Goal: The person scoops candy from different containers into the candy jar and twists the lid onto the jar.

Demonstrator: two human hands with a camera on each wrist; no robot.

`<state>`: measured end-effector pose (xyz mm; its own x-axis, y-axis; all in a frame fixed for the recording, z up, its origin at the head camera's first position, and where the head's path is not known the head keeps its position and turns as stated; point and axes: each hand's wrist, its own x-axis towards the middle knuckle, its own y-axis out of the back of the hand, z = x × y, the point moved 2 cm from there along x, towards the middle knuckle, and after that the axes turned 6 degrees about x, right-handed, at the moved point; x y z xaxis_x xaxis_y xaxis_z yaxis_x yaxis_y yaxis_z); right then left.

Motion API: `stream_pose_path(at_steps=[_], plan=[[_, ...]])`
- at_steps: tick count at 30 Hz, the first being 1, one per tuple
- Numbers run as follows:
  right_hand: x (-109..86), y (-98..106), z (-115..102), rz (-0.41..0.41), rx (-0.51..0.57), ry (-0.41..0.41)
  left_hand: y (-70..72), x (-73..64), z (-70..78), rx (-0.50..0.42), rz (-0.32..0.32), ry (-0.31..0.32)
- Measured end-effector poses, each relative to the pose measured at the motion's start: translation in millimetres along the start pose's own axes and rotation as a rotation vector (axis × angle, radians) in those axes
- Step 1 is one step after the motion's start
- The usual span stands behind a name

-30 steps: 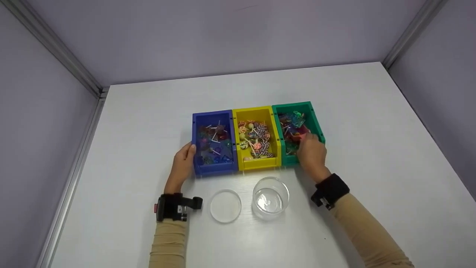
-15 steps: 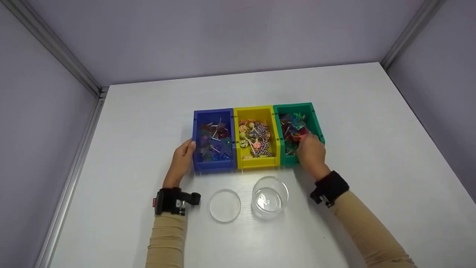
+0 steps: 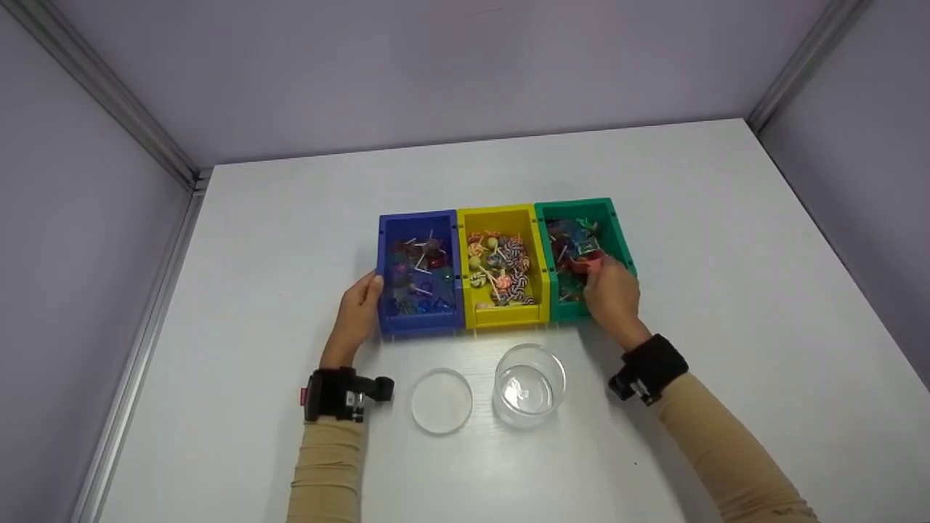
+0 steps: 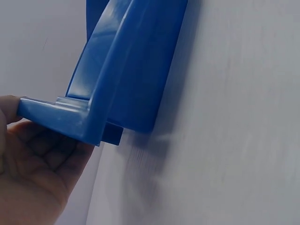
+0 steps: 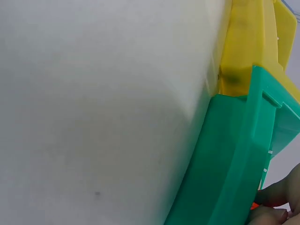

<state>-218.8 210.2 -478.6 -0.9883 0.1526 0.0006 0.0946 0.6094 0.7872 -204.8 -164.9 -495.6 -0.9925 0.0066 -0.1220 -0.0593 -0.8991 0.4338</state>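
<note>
Three joined bins stand side by side: a blue bin (image 3: pixel 421 325), a yellow bin (image 3: pixel 508 317) and a green bin (image 3: pixel 621 243). My left hand (image 3: pixel 356 314) grips the blue bin's left wall, thumb on the rim, fingers on the outer side. Inside the green bin, my right hand (image 3: pixel 612 294) holds a small red scoop (image 3: pixel 587 261) among shiny wrapped lollipops (image 3: pixel 581 231); its lower part is hidden. Lollipops with white sticks (image 3: pixel 425 256) lie in the blue bin. Striped swirl lollipops (image 3: pixel 514 254) fill part of the yellow one.
On the white table (image 3: pixel 290 218), in front of the bins, stands a clear round jar (image 3: pixel 529 388). A clear round lid (image 3: pixel 441 402) lies to its left. Grey walls (image 3: pixel 465 80) enclose the table at the back and sides.
The front of the bins has shifted slightly away from me, with the left hand moving along. The right hand and red scoop have moved a little within the green bin.
</note>
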Motion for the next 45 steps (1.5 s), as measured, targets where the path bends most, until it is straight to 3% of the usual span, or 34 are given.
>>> stream_pose_path(at_steps=[17, 26, 36, 45], plan=[[-14.3, -1, 12, 0.046, 0.013, 0.051, -3.1, -0.7, -2.1, -0.085, -0.013, 0.024], [-18.8, -1, 15, 0.168, 0.034, 0.171, -2.4, -1.3, -3.5, -0.065, -0.012, -0.009], [-21.6, 1, 16, 0.106, 0.082, 0.097, -3.1, -1.2, -0.9, -0.067, -0.008, 0.005], [-25.2, 1, 16, 0.096, 0.119, 0.095, -1.8, -1.9, -1.8, -0.08, -0.009, 0.008]])
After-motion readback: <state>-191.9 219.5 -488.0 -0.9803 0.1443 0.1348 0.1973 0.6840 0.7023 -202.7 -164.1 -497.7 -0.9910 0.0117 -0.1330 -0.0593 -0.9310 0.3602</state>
